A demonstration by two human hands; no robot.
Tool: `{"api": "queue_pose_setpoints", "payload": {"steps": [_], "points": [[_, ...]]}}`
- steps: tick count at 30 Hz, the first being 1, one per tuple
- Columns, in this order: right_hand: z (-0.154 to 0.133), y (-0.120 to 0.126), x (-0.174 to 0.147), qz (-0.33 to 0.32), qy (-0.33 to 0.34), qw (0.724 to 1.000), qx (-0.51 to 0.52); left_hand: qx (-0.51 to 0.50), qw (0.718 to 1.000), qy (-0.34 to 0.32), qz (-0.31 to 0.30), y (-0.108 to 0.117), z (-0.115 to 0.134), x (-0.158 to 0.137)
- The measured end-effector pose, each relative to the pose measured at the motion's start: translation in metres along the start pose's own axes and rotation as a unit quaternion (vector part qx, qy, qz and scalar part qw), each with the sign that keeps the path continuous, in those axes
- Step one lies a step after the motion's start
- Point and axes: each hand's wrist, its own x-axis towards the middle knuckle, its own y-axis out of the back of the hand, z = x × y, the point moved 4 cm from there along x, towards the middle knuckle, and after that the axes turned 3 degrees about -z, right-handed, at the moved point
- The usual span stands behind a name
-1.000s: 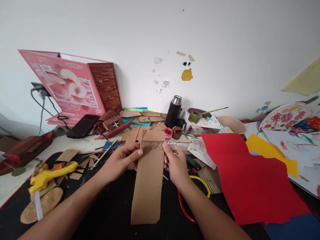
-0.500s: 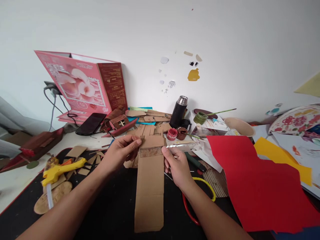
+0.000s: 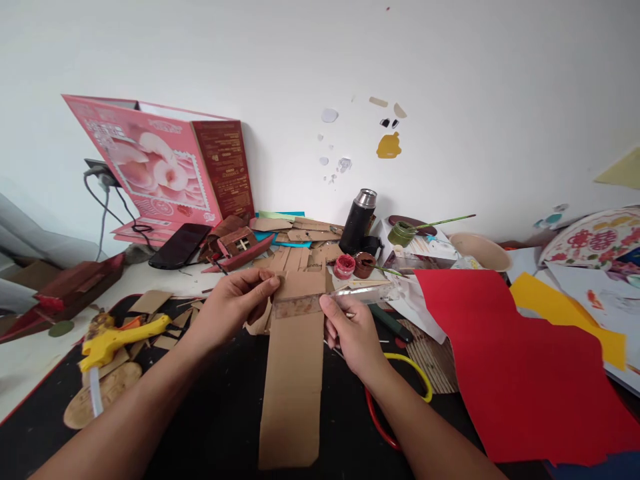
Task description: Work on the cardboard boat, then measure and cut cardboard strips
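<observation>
A long brown cardboard strip (image 3: pixel 294 387) stretches toward me over the black mat. Across its upper part lies a clear ruler (image 3: pixel 299 305), smudged with brown, whose far end sticks out to the right beyond my hand. My left hand (image 3: pixel 245 297) pinches the strip's upper left edge between thumb and bent fingers. At the right edge my right hand (image 3: pixel 353 328) is closed, its thumb pressing on the ruler and the other fingers curled partly out of sight. Scissors with a red and yellow handle (image 3: pixel 425 380) lie partly beneath my right forearm.
Left of me, a yellow glue gun (image 3: pixel 117 340) rests among cardboard scraps. Ahead stand a black thermos (image 3: pixel 357 223), paint jars (image 3: pixel 344 267) and a small red model boat (image 3: pixel 240 250). A pink box (image 3: pixel 165 167) leans at the back left; red paper (image 3: pixel 520 367) covers the right side.
The strip's near end has swung slightly left, so it now slants a little. Both hands keep their hold, shifting slightly left with the strip and ruler.
</observation>
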Motion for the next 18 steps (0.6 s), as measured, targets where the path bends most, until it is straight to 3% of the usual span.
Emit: {"api": "queue_pose_setpoints", "payload": {"steps": [6,9,18], "points": [[0.001,0.000,-0.001,-0.020,0.004,0.999,-0.035,0.080,0.996,-0.024,0.029,0.013,0.004,0.000],[0.000,0.000,-0.002,-0.027,0.006,0.998,-0.049,0.095,0.995,-0.007,0.010,0.013,0.004,0.000],[-0.009,-0.006,-0.005,-0.040,-0.014,0.998,-0.045,-0.005,1.000,0.029,-0.005,0.009,0.005,-0.001]]}}
